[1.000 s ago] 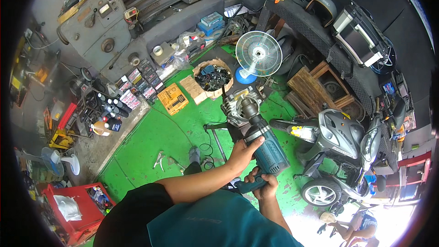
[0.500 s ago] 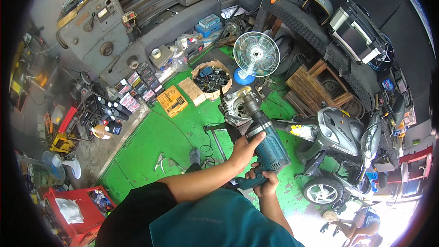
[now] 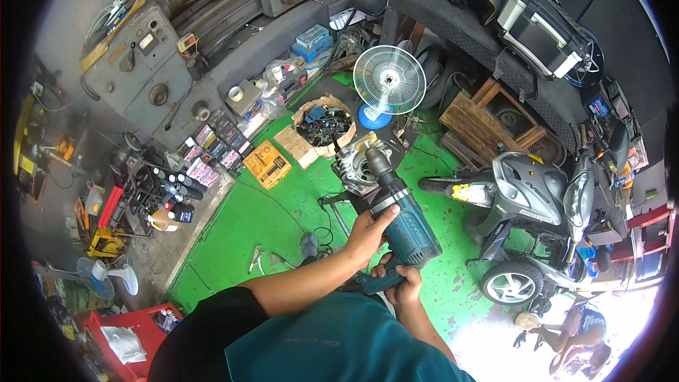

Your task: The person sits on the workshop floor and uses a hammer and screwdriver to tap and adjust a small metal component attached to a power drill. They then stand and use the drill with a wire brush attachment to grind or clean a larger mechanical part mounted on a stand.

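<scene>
A teal power drill [image 3: 412,235] with a grey metal chuck [image 3: 377,158] is held in front of me, its chuck pointing away. My left hand [image 3: 369,235] wraps round the front of its body, just behind the collar. Lower down, my right hand [image 3: 402,284] grips the drill's handle [image 3: 380,281]. In line with the chuck lies a grey metal engine casing [image 3: 351,168] with a round opening, resting on a dark metal stand [image 3: 338,213]. Chuck and casing overlap in the picture, so I cannot tell whether the drill touches it.
A white-and-blue fan [image 3: 388,80] stands beyond the casing, beside a round container [image 3: 351,127] of dark parts. A yellow box [image 3: 267,164] lies on the green floor. To the right are a grey scooter [image 3: 527,187] and a crouching person [image 3: 587,329]. A lathe [image 3: 141,64] stands far left.
My view has turned a little, shifting the surroundings. Both hands keep their hold on the drill, which sits slightly further left in the picture.
</scene>
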`<control>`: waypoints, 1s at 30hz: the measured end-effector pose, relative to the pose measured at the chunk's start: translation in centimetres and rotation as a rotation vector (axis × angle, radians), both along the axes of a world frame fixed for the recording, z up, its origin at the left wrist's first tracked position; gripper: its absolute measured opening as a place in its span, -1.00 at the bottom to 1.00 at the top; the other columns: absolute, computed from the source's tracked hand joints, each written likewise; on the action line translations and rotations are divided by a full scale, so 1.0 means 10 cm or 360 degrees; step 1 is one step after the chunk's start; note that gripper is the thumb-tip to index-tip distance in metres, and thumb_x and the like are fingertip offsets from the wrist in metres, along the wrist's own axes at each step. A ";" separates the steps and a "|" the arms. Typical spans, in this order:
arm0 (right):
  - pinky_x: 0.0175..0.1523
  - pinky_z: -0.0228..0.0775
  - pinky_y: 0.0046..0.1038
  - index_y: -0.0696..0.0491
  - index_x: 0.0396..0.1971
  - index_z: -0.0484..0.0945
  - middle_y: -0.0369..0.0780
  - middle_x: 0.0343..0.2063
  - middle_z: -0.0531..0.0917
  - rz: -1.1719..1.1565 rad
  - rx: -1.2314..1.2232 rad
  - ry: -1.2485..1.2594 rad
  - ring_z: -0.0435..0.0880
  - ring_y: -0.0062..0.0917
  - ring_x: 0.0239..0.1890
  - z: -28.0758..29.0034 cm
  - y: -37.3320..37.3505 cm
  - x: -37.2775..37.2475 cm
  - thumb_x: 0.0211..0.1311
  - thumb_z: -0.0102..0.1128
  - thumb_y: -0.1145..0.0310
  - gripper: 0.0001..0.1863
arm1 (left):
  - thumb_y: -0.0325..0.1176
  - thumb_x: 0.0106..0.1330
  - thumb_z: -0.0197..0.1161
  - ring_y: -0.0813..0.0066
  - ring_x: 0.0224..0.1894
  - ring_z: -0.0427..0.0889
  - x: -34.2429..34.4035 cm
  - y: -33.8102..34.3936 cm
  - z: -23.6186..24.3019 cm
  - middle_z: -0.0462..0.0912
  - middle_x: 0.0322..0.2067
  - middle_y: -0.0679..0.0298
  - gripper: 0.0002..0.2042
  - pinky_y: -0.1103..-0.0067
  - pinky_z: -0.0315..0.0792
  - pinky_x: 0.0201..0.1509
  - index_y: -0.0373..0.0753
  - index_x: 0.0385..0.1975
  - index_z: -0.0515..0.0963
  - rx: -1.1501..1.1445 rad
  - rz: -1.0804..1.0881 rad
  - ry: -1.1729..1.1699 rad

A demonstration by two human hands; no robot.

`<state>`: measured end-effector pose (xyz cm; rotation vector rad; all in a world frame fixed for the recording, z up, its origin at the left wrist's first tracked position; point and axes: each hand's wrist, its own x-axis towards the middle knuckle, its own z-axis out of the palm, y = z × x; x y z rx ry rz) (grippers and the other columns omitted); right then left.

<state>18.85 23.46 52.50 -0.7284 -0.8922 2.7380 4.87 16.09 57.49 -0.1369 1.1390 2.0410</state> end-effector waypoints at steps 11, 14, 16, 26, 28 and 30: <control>-0.06 0.47 -0.17 0.25 -0.23 0.56 -0.09 -0.49 0.57 -0.0044 -0.0113 0.0039 0.58 -0.30 -0.39 -0.17 -0.15 0.01 -0.05 0.14 0.19 -0.55 | 0.00 0.42 0.37 0.64 -0.21 0.62 -0.06 -0.08 -0.05 0.67 -0.22 0.39 -0.61 0.57 0.51 -0.13 -0.21 -0.05 0.59 -0.0089 -0.0074 0.0076; -0.06 0.46 -0.17 0.25 -0.22 0.55 -0.08 -0.48 0.57 -0.0069 -0.0138 0.0030 0.57 -0.30 -0.39 -0.16 -0.20 -0.01 -0.05 0.14 0.20 -0.55 | -0.01 0.42 0.37 0.64 -0.21 0.62 -0.08 -0.12 -0.05 0.67 -0.22 0.39 -0.61 0.58 0.51 -0.13 -0.21 -0.04 0.58 -0.0156 -0.0085 0.0046; -0.06 0.46 -0.18 0.25 -0.22 0.55 -0.08 -0.48 0.57 -0.0081 -0.0148 0.0036 0.57 -0.30 -0.39 -0.17 -0.24 -0.02 -0.05 0.14 0.20 -0.55 | -0.01 0.43 0.37 0.64 -0.22 0.62 -0.09 -0.15 -0.11 0.67 -0.22 0.39 -0.62 0.59 0.51 -0.15 -0.21 -0.03 0.58 -0.0170 -0.0097 0.0062; -0.07 0.47 -0.15 0.26 -0.21 0.56 -0.10 -0.39 0.60 -0.0103 -0.0251 0.0099 0.57 -0.32 -0.38 -0.17 -0.32 -0.03 -0.04 0.15 0.25 -0.57 | -0.02 0.44 0.35 0.63 -0.22 0.62 -0.10 -0.22 -0.09 0.67 -0.22 0.39 -0.63 0.58 0.52 -0.14 -0.21 -0.05 0.57 -0.0217 -0.0158 0.0054; -0.07 0.47 -0.14 0.26 -0.19 0.56 -0.10 -0.38 0.61 -0.0110 -0.0261 0.0092 0.58 -0.32 -0.38 -0.13 -0.32 -0.02 -0.03 0.14 0.26 -0.56 | -0.02 0.44 0.35 0.63 -0.22 0.62 -0.09 -0.21 -0.08 0.67 -0.22 0.38 -0.63 0.58 0.52 -0.14 -0.21 -0.05 0.57 -0.0210 -0.0144 0.0048; -0.07 0.47 -0.14 0.26 -0.15 0.55 -0.11 -0.37 0.62 -0.0114 -0.0259 0.0092 0.58 -0.32 -0.38 -0.13 -0.30 -0.01 -0.03 0.14 0.27 -0.55 | -0.01 0.44 0.35 0.63 -0.22 0.62 -0.08 -0.20 -0.08 0.67 -0.22 0.37 -0.62 0.57 0.52 -0.14 -0.22 -0.06 0.57 -0.0200 -0.0146 0.0048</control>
